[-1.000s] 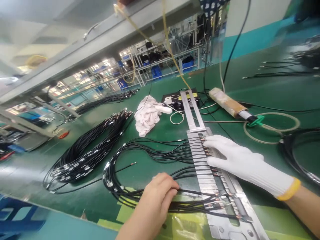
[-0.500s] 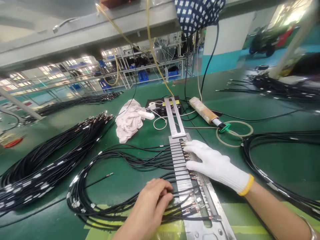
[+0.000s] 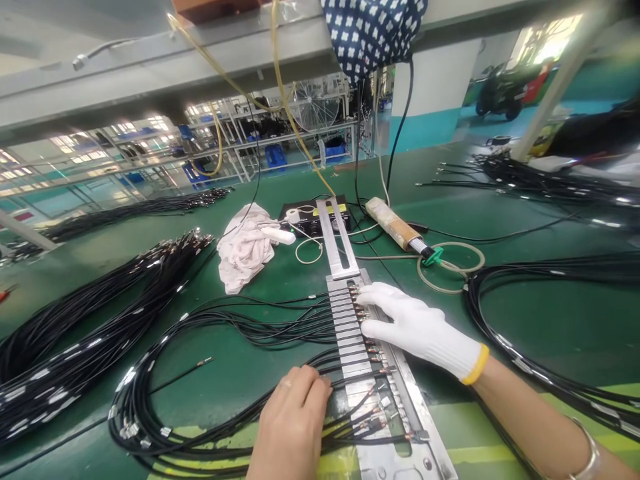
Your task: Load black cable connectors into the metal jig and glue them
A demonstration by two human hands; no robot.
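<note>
A slotted metal fixture (image 3: 353,363) lies lengthwise before me, with a row of thin black cables (image 3: 280,327) laid across its grooves. Their coppery stripped ends stick out along its right side. My left hand (image 3: 295,420), bare, is closed over the cables just left of the fixture's lower half; its fingers are bent together and hide what lies beneath them. In a white glove with a yellow cuff, my right hand (image 3: 417,330) reaches in from the right. Its fingers are stretched out, thumb apart, with the tips touching the cable ends at the fixture's upper half.
Left of me lies a thick bundle of black cables (image 3: 100,333); coiled cables (image 3: 500,333) lie at the right. Behind the fixture are a crumpled pinkish cloth (image 3: 245,247), a black control box (image 3: 305,217) and a taped power strip (image 3: 393,227). Patterned fabric (image 3: 375,37) hangs overhead.
The whole view has shifted, moving the scene slightly left. My left hand's fingers have closed down over the cables, thumb now out of sight. My right hand keeps its place on the fixture.
</note>
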